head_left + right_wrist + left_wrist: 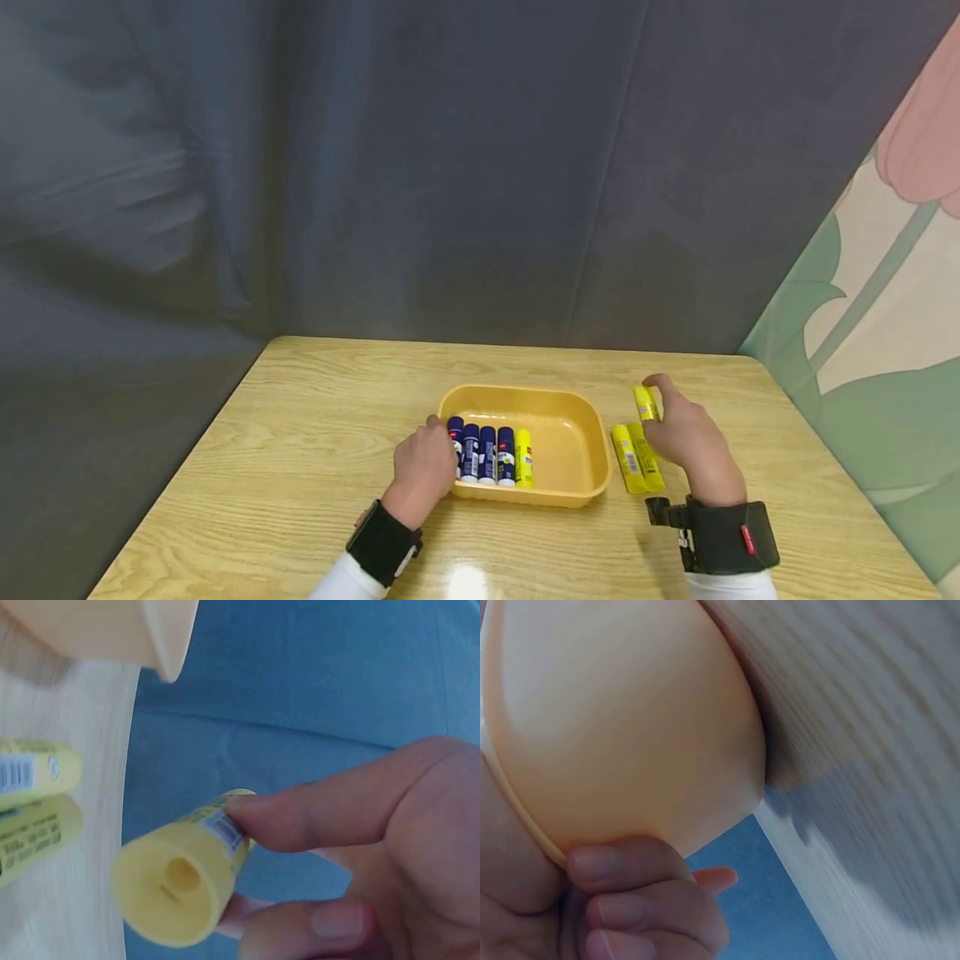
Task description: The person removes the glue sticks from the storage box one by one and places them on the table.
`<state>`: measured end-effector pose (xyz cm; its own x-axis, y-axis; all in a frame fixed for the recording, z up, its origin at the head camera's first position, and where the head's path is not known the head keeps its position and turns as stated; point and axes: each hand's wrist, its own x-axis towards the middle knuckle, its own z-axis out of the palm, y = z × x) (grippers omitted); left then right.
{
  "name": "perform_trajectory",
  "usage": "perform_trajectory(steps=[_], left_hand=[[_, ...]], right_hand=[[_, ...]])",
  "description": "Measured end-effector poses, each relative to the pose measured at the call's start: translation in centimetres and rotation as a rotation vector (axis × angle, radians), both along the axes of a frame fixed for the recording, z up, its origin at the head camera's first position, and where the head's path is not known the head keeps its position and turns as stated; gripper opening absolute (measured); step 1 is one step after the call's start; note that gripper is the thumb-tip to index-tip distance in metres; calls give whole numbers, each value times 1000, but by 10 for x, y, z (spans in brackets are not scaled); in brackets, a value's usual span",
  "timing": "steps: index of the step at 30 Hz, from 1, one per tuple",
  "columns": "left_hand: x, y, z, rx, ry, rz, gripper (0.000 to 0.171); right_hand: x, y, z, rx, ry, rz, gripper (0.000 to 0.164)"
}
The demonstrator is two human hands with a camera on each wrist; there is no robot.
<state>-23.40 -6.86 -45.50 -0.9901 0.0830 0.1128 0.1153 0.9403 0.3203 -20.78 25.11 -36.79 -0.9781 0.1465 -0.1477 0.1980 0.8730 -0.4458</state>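
Note:
My left hand (425, 458) grips the left rim of a yellow-orange plastic tray (566, 446); the left wrist view shows curled fingers (641, 864) against its outer wall. Inside the tray's left half, several glue sticks with navy caps (487, 454) lie side by side, and a yellow glue stick (523, 458) lies to their right. Right of the tray, my right hand (692, 437) pinches another yellow glue stick (187, 866) between thumb and fingers, held above the table with its hollow end facing the wrist camera. Two more yellow glue sticks (628, 458) lie together beneath it.
A light wood-grain table (315, 467) carries everything. Behind it and on the left hangs a dark grey-blue curtain (465, 183). At the right is a flower-patterned surface (885, 333).

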Motion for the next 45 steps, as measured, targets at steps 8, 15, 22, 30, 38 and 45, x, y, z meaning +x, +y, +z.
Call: perform_trajectory(steps=[8,15,22,30,38,45], left_hand=[[0,1,0,-6,-4,3,23],[0,0,0,-21,-11,6,23],[0,-1,0,-14,-19,1,25],[0,0,0,-19,-15,1,27],[-1,-1,-1,-19,3,-2,24],[-2,-1,-1,-5,-12,-8,23]], right_hand=[[-4,11,-3,3,-115,-47,63],[-8,22,-11,-1,-225,-82,57],[-10,29,-22,-29,-241,-72,54],[-14,34,-31,-48,-270,-91,55],[-19,35,-42,-60,-294,-129,57],[-18,32,-45,-54,-300,-132,57]])
